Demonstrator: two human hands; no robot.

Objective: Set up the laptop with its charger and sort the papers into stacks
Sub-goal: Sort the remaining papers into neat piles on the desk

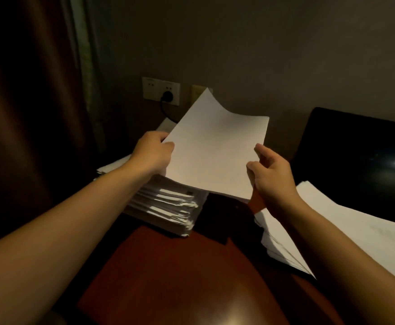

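Holding sheet (215,148) by side edges: left hand (154,153) and right hand (271,174) pinching; light, floppy, far corner curls.

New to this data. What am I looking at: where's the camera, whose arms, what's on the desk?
No machine here: a person works bare-handed, and the one picture comes from a wide-angle camera worn on their head, looking down at the hands. The left hand and right hand each pinch a side edge of a white sheet, held up above a tall paper stack on the reddish desk. A looser paper pile lies to the right, before a dark glossy screen, apparently the laptop. On the wall, a black plug sits in a socket plate.
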